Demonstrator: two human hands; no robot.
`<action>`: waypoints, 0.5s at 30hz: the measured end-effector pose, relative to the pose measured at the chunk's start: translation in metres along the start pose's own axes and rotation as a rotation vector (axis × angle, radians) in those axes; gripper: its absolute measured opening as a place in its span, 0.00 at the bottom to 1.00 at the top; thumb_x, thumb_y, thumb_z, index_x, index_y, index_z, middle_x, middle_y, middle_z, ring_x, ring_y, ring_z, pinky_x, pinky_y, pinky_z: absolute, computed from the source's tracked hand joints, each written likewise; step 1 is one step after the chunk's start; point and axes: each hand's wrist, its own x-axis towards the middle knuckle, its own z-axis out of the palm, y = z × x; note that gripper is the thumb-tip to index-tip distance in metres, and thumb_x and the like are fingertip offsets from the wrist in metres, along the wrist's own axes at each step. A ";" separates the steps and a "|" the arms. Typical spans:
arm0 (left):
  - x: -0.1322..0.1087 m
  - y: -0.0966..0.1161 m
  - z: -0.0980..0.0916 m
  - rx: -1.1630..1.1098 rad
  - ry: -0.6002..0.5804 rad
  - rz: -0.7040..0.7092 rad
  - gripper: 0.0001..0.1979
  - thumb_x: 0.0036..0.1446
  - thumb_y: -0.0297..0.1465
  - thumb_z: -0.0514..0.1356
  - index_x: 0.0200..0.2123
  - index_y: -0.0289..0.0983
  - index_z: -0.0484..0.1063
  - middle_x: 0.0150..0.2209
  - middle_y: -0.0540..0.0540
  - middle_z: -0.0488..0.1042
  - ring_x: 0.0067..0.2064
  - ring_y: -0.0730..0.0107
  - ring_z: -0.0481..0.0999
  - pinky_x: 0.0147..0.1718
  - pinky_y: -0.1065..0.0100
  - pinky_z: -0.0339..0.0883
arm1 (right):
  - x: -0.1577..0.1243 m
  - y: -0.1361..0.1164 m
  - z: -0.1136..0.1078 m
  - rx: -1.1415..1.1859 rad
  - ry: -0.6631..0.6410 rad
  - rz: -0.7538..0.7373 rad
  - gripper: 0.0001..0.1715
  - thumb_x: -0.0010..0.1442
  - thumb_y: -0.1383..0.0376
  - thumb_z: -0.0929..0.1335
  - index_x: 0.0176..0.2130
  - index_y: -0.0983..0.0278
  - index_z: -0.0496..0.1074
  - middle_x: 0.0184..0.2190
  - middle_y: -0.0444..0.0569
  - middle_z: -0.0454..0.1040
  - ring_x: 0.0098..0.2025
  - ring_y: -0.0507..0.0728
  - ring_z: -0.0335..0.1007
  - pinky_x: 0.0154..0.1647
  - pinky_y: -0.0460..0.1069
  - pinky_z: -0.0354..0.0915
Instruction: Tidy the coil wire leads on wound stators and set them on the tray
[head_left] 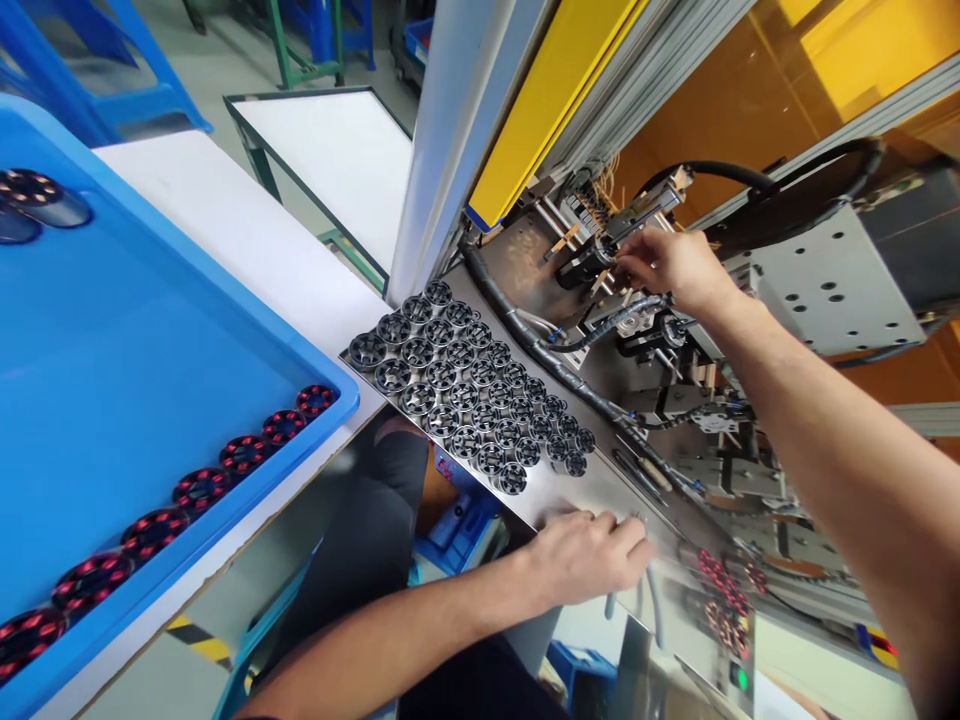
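Steel plate [577, 490] holds rows of stator cores [465, 395] beside the open left hand [581, 560], right hand [667, 265] curled against the machine [675, 400].

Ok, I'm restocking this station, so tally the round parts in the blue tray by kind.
In the blue tray:
Red-wound coils in a row along the near edge: 7
Dark coils in the far corner: 2
Total: 9

Dark machine fixture [586, 268]; steel panel [592, 490] bearing rows of slotted cores [441, 375]
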 end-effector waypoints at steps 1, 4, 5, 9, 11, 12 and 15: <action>0.000 0.000 0.000 0.001 0.009 -0.005 0.10 0.78 0.24 0.68 0.40 0.39 0.75 0.37 0.49 0.75 0.32 0.68 0.84 0.23 0.65 0.72 | 0.000 -0.001 0.000 -0.009 0.003 -0.013 0.10 0.87 0.58 0.76 0.57 0.62 0.85 0.42 0.47 0.89 0.40 0.55 0.81 0.57 0.58 0.83; -0.001 0.002 0.000 -0.002 0.043 -0.013 0.11 0.77 0.25 0.69 0.39 0.39 0.74 0.36 0.49 0.74 0.32 0.69 0.84 0.23 0.66 0.72 | 0.003 -0.002 -0.002 -0.039 0.001 -0.049 0.03 0.85 0.64 0.76 0.55 0.57 0.85 0.41 0.47 0.92 0.40 0.56 0.77 0.58 0.57 0.77; -0.001 0.002 0.000 -0.003 0.052 -0.013 0.11 0.77 0.24 0.69 0.39 0.39 0.74 0.36 0.49 0.74 0.32 0.69 0.83 0.23 0.66 0.73 | 0.003 -0.002 -0.002 -0.048 -0.002 -0.058 0.03 0.85 0.64 0.76 0.54 0.58 0.85 0.43 0.47 0.93 0.41 0.56 0.77 0.57 0.57 0.76; -0.002 0.002 -0.002 0.001 0.050 -0.021 0.11 0.78 0.24 0.68 0.40 0.39 0.75 0.37 0.49 0.74 0.32 0.68 0.81 0.25 0.65 0.74 | 0.004 -0.004 -0.006 -0.053 -0.008 -0.069 0.06 0.84 0.64 0.77 0.57 0.61 0.86 0.47 0.46 0.94 0.44 0.55 0.78 0.58 0.55 0.74; -0.002 0.001 -0.004 0.005 0.037 -0.020 0.11 0.78 0.24 0.69 0.39 0.39 0.76 0.36 0.49 0.74 0.31 0.68 0.81 0.24 0.65 0.74 | 0.003 -0.006 -0.009 -0.033 -0.014 -0.070 0.05 0.84 0.63 0.78 0.56 0.61 0.86 0.44 0.44 0.93 0.43 0.53 0.79 0.57 0.53 0.75; -0.002 0.001 -0.005 0.004 0.035 -0.016 0.11 0.77 0.24 0.69 0.39 0.39 0.76 0.36 0.49 0.74 0.31 0.68 0.81 0.24 0.65 0.74 | 0.003 -0.008 -0.010 -0.018 -0.019 -0.069 0.04 0.83 0.63 0.79 0.55 0.61 0.87 0.42 0.43 0.92 0.41 0.52 0.79 0.57 0.52 0.75; -0.001 0.000 -0.006 -0.003 0.046 -0.002 0.11 0.77 0.24 0.68 0.39 0.39 0.76 0.36 0.48 0.74 0.31 0.68 0.81 0.23 0.66 0.75 | 0.003 -0.012 -0.015 0.028 -0.033 -0.069 0.03 0.83 0.64 0.80 0.51 0.61 0.87 0.38 0.40 0.90 0.38 0.51 0.80 0.54 0.51 0.76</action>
